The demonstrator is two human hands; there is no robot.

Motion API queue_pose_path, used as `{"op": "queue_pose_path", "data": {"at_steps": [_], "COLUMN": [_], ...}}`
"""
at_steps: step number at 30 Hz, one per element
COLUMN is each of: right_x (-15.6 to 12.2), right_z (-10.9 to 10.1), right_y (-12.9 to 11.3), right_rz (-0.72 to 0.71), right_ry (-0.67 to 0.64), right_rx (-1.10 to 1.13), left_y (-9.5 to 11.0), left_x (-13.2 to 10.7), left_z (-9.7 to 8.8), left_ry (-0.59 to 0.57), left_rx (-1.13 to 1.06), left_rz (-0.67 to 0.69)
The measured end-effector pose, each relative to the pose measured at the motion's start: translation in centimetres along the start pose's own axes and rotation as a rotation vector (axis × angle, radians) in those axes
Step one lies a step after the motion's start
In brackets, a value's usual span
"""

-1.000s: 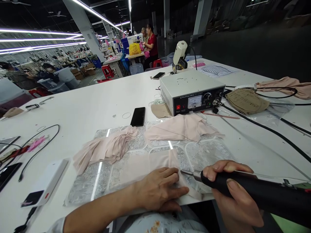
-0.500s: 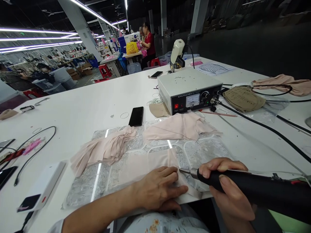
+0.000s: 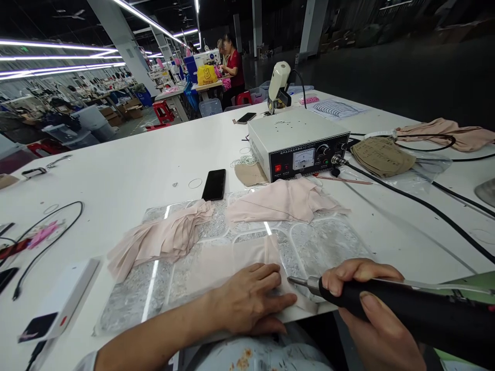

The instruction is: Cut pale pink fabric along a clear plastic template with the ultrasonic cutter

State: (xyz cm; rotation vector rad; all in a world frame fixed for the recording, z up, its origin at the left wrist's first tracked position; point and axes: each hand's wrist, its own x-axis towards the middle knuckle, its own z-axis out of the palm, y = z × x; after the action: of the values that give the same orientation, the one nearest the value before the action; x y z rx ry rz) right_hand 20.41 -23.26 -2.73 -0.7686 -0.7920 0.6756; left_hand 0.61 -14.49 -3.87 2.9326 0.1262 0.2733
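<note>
My left hand point(image 3: 251, 299) lies on a thin pale pink fabric piece point(image 3: 216, 265), pressing it against the grey marbled mat point(image 3: 320, 242) with fingers partly spread. In my right hand point(image 3: 371, 293) is a black ultrasonic spot welder point(image 3: 410, 304), its handle wrapped by the fingers. The welder's metal tip points left, close to the fabric's right edge and beside my left fingers; whether it touches the cloth I cannot tell. A fanned stack of pink pieces point(image 3: 166, 234) rests on the mat's left part, and another pink pile point(image 3: 286, 201) lies at its far side.
A control box point(image 3: 297, 139) with dial and red switch stands behind the mat, its cable point(image 3: 410, 206) running right. Around lie a phone point(image 3: 214, 184), a white power bank point(image 3: 62, 299), brown paper patterns point(image 3: 382, 156) and a taped-off lamp-like device point(image 3: 279, 87). Co-workers sit farther back.
The welder in my right hand has shifted slightly right and down, its tip now a little farther from my left fingers. My left hand stays on the fabric. The view has moved slightly.
</note>
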Motion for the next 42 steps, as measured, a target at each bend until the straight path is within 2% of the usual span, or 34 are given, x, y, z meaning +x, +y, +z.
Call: {"op": "queue_pose_path", "data": {"at_steps": [8,18,28,30,33,35,38,42], "right_x": [0.9,-1.6,-0.3,-0.4,-0.8,-0.9,-0.8,-1.1], "right_z": [0.7,-1.3,-0.4,-0.5,-1.0,-1.5,-2.2,-2.3], "right_y": [-0.5,-1.1,-1.3,-1.2,-1.0,-1.1,-1.7,-2.6], "right_rz": [-0.043,0.057,-0.012,-0.006,0.029,0.038,0.023,0.055], "right_ry": [-0.076,0.012,-0.043,-0.030,0.058,0.149,0.265,0.365], "right_rx": [-0.125,-0.061,-0.140,-0.131,-0.067,-0.018,0.008,0.003], "left_y": [0.1,0.3,0.4,0.4,0.0,-0.6,-1.5,-1.9], "left_x": [0.0,0.3,0.3,0.3,-0.1,-0.7,-1.9,-3.6], "left_z": [-0.2,-0.6,-0.6,-0.5,-0.7,-1.1,-1.8,-2.3], "left_ry": [-0.011,-0.015,-0.040,-0.032,0.023,0.092,0.187,0.222], "left_rx": [0.008,-0.016,-0.023,-0.031,-0.065,-0.053,0.040,0.114], "left_rz": [-0.002,-0.008,-0.021,-0.020,-0.021,-0.072,-0.242,-0.434]}}
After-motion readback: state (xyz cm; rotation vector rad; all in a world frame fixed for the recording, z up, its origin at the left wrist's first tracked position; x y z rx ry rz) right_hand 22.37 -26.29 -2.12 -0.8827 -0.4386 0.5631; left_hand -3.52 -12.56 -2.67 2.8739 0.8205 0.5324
